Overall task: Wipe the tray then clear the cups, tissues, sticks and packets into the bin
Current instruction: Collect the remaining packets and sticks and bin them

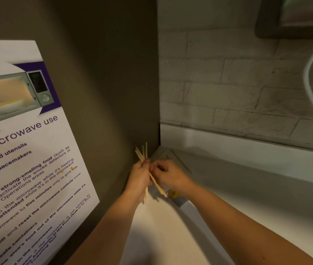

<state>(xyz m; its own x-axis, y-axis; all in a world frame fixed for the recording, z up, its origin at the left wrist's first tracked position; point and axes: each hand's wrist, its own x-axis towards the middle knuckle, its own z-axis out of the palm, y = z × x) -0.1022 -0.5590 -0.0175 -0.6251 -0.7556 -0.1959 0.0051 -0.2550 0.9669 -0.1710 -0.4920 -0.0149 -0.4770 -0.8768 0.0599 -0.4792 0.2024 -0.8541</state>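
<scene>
A dark side panel (104, 73) filled the left of the view and carried a big poster (18, 150) about microwave use. A pale brick wall (228, 83) ran across the far right, and a white counter (228, 197) lay below it, meeting the panel in the far corner. A dark frame (285, 16) hung at the top right, with a white cable (308, 83) looping down beside it. Both forearms reached from the near edge toward that corner. The left hand (139, 177) was closed round a bunch of wooden sticks (142, 153), which fanned out above its fingers and stuck out below its palm, close to the panel. The right hand (169, 175) touched the left, fingers curled, and seemed to pinch one of the sticks in the bunch, though blur made the grip hard to read. A loose stick (181, 161) lay flat on the counter just past the right hand. A small yellow packet (172, 193) sat on the counter under the right wrist.
</scene>
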